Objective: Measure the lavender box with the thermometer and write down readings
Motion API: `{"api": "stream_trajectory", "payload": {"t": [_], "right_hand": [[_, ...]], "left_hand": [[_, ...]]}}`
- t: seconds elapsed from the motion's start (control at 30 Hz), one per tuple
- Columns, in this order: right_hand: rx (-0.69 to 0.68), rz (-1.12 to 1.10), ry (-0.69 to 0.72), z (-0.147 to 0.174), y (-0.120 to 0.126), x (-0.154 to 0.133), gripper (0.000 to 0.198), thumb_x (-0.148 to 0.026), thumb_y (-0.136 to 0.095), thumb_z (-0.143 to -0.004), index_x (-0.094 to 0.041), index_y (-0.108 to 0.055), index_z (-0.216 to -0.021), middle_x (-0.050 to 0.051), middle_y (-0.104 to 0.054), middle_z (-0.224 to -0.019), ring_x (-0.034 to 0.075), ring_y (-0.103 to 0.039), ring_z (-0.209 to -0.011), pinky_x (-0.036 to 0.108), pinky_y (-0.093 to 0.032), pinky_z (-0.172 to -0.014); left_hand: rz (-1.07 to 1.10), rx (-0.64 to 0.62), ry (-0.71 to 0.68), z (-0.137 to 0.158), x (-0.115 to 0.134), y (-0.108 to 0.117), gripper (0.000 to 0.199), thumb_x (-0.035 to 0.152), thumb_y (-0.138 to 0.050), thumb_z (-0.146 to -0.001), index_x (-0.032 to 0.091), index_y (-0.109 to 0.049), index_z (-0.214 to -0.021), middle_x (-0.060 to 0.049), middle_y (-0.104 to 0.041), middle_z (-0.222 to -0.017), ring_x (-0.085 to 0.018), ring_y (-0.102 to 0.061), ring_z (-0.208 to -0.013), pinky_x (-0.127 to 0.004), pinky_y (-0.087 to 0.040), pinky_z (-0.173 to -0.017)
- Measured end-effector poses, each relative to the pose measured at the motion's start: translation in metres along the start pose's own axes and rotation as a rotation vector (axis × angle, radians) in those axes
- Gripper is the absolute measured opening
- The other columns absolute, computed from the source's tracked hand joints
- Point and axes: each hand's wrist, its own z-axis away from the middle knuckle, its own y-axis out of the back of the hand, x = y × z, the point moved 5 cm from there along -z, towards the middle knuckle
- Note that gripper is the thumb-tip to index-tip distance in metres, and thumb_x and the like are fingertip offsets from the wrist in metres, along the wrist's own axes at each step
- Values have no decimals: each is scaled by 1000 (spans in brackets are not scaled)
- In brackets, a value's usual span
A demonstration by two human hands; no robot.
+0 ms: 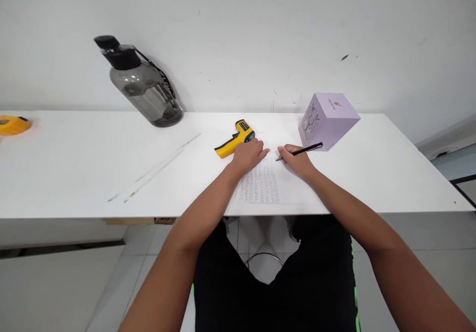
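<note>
A black pen (pixel 310 148) is pinched in my right hand (pixel 295 159), its tip down at a sheet of white paper (pixel 293 191). Rows of handwriting cover the left half of that sheet. My left hand (pixel 251 155) rests on the sheet's upper left, thumb apart from the fingers and nothing visibly held. Right beside its knuckles lies a yellow and black infrared thermometer (pixel 234 141), its front end partly hidden behind the hand.
On the white table (pixel 74 173), a grey bottle (pixel 145 86) with a black cap stands at the back left. A lilac box (pixel 327 121) stands beyond my right hand. A yellow object (pixel 14 125) is cut off at the left edge. A white wall rises behind.
</note>
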Motion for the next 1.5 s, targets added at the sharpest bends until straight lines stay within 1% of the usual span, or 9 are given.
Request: {"api": "stream_trajectory", "payload": {"t": [0.23,0.37,0.57,0.67,0.87,1.1,1.3,1.4,1.5], "right_hand": [[75,-17,-28,1,3,-1,39,-47,-56,-87,-22,-59,-56,-2,-51,-52,15,-47,-57,30,-38,-60],[61,-32,-5,0,2,-1,40,-48,-56,-87,-22,-58,-56,-2,-51,-51,15,-47,-56,31,-38,-60],[58,-35,-9,-2,-1,3,42,-51,-56,-85,-22,-57,-54,-2,-51,-52,15,-47,-56,30,-38,-60],[39,-38,1,-3,-3,2,42,-51,-55,-85,-22,-57,-55,-2,-51,-52,15,-47,-57,30,-37,-59],[67,-20,-15,-3,-2,-1,41,-52,-54,-83,-23,-56,-54,-2,-50,-51,16,-47,-57,30,-37,-60],[35,-35,-10,-3,-3,-2,41,-51,-54,-83,-23,-55,-54,-3,-48,-51,15,-46,-57,30,-37,-60],[67,-34,-13,-3,-1,2,41,-51,-54,-84,-22,-56,-55,-2,-49,-52,15,-47,-58,30,-36,-61],[80,-33,-10,-2,0,1,41,-51,-54,-85,-23,-54,-55,-3,-49,-52,15,-46,-57,31,-36,-61],[83,-23,-15,-2,0,0,40,-50,-53,-85,-23,-53,-55,-3,-49,-52,15,-45,-57,31,-36,-61]], "left_hand": [[-29,-29,26,2,5,4,38,44,-39,-106,18,-67,-105,-11,-69,-107,-26,-68,-94,-34,-38,-66],[-29,-14,48,3,3,5,41,45,-37,-106,18,-67,-104,-11,-70,-108,-26,-68,-94,-34,-37,-65],[-84,17,5,3,5,4,37,44,-41,-106,18,-68,-106,-10,-69,-111,-25,-68,-98,-33,-39,-65],[-94,58,-10,4,5,5,38,42,-41,-106,18,-69,-102,-9,-70,-107,-24,-67,-96,-32,-38,-63],[-130,196,-153,5,10,11,44,40,-38,-107,17,-72,-91,-9,-71,-93,-22,-66,-88,-33,-37,-63],[-115,332,-207,7,9,15,41,37,-44,-105,17,-72,-85,-9,-71,-86,-22,-64,-82,-37,-39,-69],[-100,470,-205,8,6,22,32,34,-47,-103,19,-74,-95,-10,-74,-104,-28,-63,-103,-45,-43,-91],[-76,504,-131,9,0,25,28,34,-50,-101,20,-74,-104,-12,-72,-118,-31,-60,-117,-48,-43,-99],[-80,486,-12,8,-7,25,30,33,-53,-98,21,-72,-118,-15,-65,-134,-35,-51,-134,-52,-38,-110]]}}
